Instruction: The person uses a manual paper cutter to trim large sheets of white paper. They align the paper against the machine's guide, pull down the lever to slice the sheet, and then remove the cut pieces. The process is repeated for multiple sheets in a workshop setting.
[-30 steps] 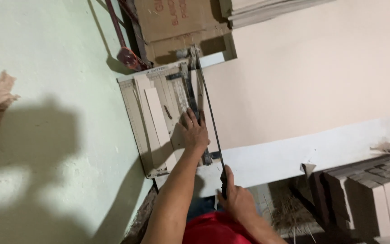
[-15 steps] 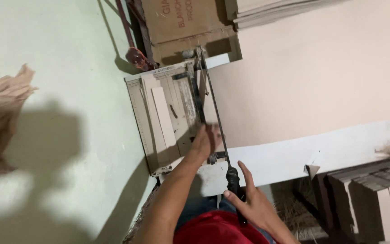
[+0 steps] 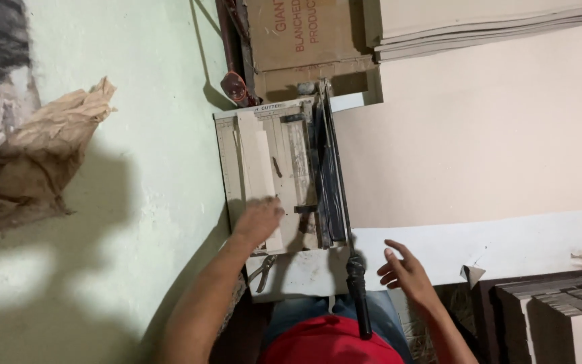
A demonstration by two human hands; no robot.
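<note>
I saw a guillotine paper cutter (image 3: 284,175) sitting on a white bench (image 3: 506,246), its gridded grey board pushed up against the pale green wall (image 3: 136,168). My left hand (image 3: 259,219) lay flat, fingers spread loosely, on a pale card strip (image 3: 262,172) at the board's near end, gripping nothing. My right hand (image 3: 405,269) hung open with fingers fanned, just beside the black cutter handle (image 3: 357,290) at its 3 o'clock, apart from it. The long dark blade arm (image 3: 335,175) lay down along the board's right edge. Metal pliers (image 3: 262,269) rested on the bench at 6 o'clock from my left hand. Crumpled brown paper (image 3: 42,158) clung to the wall at 9 o'clock. A brown cardboard box (image 3: 304,37) stood at 12 o'clock behind the cutter, stacked cream boards (image 3: 493,23) beside it. Greyish card stacks (image 3: 560,317) sat at 4 o'clock under the bench.
</note>
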